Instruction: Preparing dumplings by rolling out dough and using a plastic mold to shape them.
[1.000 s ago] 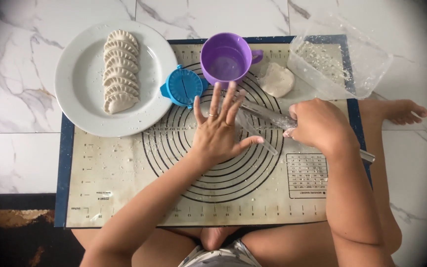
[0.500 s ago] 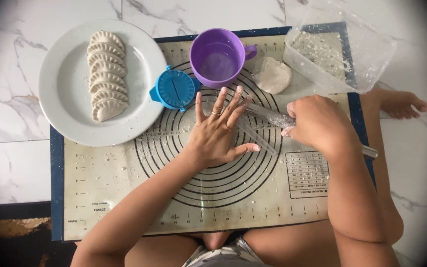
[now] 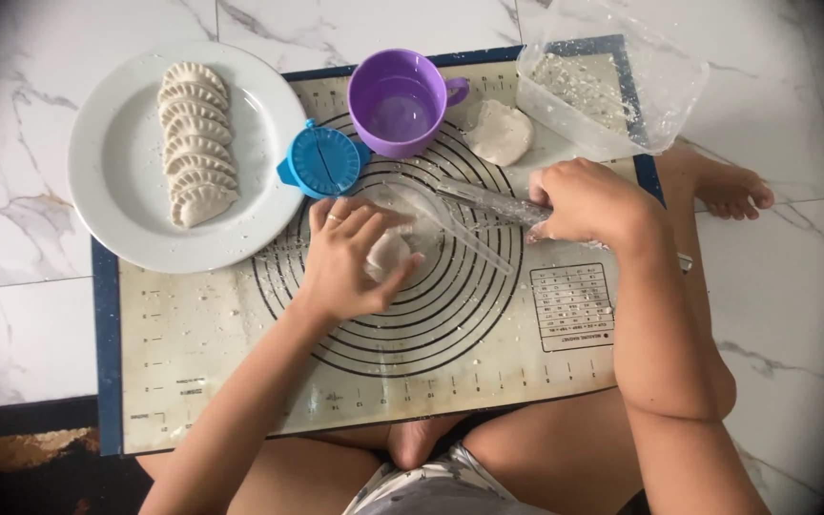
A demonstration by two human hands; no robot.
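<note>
I saw the left hand [image 3: 350,257] curled over a small piece of dough [image 3: 388,253] at the middle of the baking mat [image 3: 240,381], its fingers bent around the pale lump and holding it against the mat's printed rings. The right hand [image 3: 584,202] was closed around a clear rolling pin [image 3: 488,202], which lay slanted across the mat's rings just right of the left hand, one end reaching toward the dough.

Taking the mat as my landmark, a blue dumpling press [image 3: 321,162] sat on its upper part, just above the left hand and touching the rim of a white plate [image 3: 107,205]. That plate overlapped the mat's upper left corner and carried a row of folded dumplings [image 3: 195,143], stacked one against another. A purple cup [image 3: 399,100] stood at the mat's top edge, right beside the press. A larger lump of dough [image 3: 500,132] rested on the mat to the cup's right. A clear plastic container [image 3: 612,81], dusted with flour, covered the mat's upper right corner. The mat lay on a marble floor [image 3: 11,315], and a bare foot [image 3: 727,191] showed past the mat's right edge.
</note>
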